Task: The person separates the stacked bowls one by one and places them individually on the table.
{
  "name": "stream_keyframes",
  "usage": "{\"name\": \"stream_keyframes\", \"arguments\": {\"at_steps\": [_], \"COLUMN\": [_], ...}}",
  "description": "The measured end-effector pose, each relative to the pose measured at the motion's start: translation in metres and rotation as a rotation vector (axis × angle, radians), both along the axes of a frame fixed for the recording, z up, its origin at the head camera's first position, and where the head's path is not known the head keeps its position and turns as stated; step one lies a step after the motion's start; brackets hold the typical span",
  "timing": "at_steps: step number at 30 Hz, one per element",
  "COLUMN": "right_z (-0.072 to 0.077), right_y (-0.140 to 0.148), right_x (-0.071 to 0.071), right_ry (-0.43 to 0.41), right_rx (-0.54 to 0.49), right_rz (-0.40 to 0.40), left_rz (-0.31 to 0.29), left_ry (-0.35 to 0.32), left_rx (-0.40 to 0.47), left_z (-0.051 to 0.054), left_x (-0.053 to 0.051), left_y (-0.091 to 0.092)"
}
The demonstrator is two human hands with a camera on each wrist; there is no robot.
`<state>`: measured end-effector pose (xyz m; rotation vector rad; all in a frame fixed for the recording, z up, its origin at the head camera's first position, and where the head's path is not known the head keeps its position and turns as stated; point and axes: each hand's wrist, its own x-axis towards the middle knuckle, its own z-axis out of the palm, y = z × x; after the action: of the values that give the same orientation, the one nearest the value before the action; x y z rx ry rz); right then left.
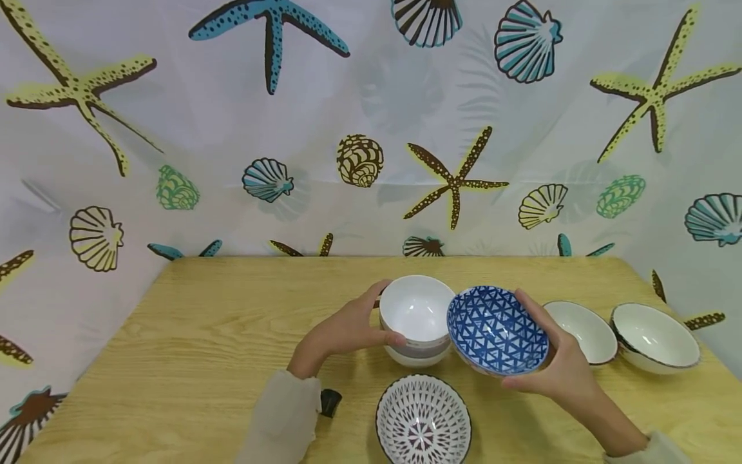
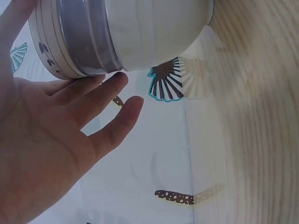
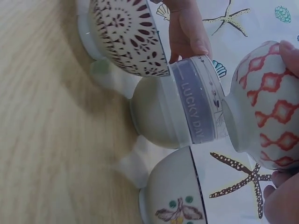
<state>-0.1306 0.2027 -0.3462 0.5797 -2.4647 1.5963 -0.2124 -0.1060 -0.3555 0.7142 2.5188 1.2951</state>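
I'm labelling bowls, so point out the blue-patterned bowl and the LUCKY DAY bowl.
Blue-patterned bowl (image 1: pixel 497 330), head view, on its inside.
LUCKY DAY bowl (image 3: pixel 188 108), right wrist view, on its lettered band.

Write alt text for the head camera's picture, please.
A person's right hand holds a tilted, blue-patterned bowl beside a white bowl gripped by the left hand. Nearer sits a dark-patterned bowl; two pale bowls stand at right on the wooden table, before shell-and-starfish cloth.
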Motion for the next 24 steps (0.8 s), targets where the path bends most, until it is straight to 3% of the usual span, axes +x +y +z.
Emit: {"name": "stream_keyframes", "arguments": {"at_steps": [4,11,16,24], "right_z": [-0.006,-0.023,-0.034,-0.053], "right_y": [0.007,0.020,0.025,0.035], "right_x": [0.006,0.022,0.031,0.041], "right_ry": [0.001,-0.080,-0.120,-0.301], "right_rx": [-0.054,-0.063,-0.104,-0.071], "right_rz": [0.021,-0.007,0.028,-0.021], "left_rz": [-0.002,-0.006,-0.008,-0.014], "left_ry": [-0.005,-0.010,-0.010,-0.028], "left_rx": [-0.005,-0.027,-0.022,-0.015], "left_z": [0.004,0.005,0.007,0.004], "left_x": [-0.002,-0.003,-0.001,0.000], "left_y": [-0.002,-0.002,-0.003,-0.004]}}
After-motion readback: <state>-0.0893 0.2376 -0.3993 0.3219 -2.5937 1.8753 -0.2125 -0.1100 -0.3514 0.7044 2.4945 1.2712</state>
